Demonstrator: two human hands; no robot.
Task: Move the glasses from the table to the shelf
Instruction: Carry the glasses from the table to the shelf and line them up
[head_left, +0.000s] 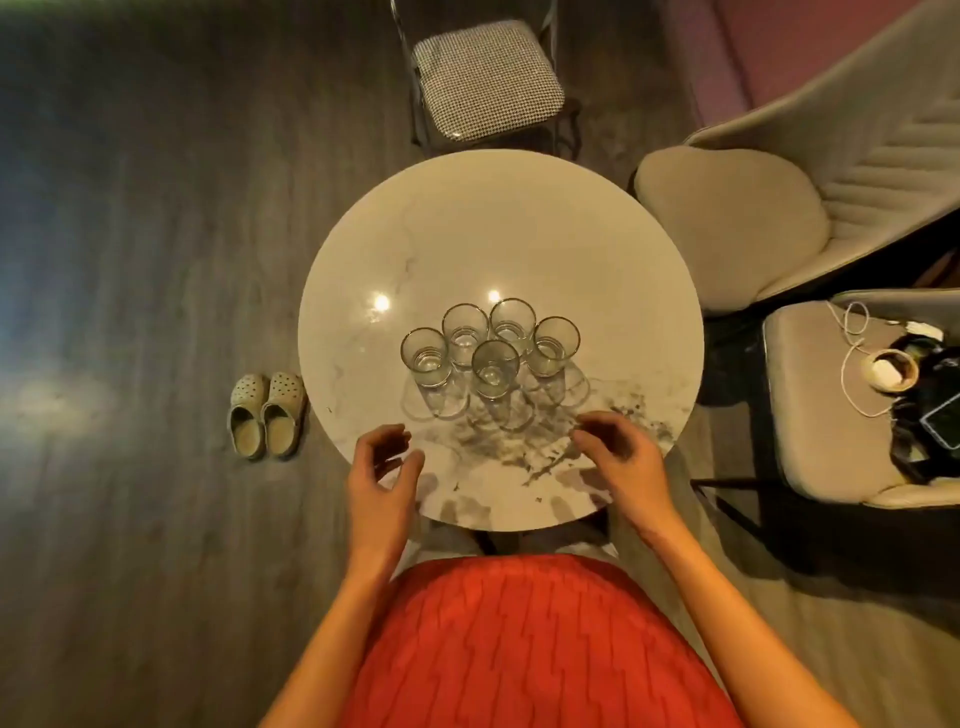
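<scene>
Several clear drinking glasses (493, 369) with gold rims stand upright in a tight cluster near the middle of a round white marble table (498, 218). My left hand (382, 478) hovers over the table's near left edge, fingers curled and apart, holding nothing. My right hand (621, 462) hangs over the near right part of the table, also open and empty. Both hands are short of the glasses and touch none of them. No shelf is in view.
A chair with a checked cushion (485, 78) stands beyond the table. Beige padded chairs (727, 223) sit at the right; one seat (821, 400) carries cables and dark items. A pair of clogs (267, 413) lies on the wooden floor at the left.
</scene>
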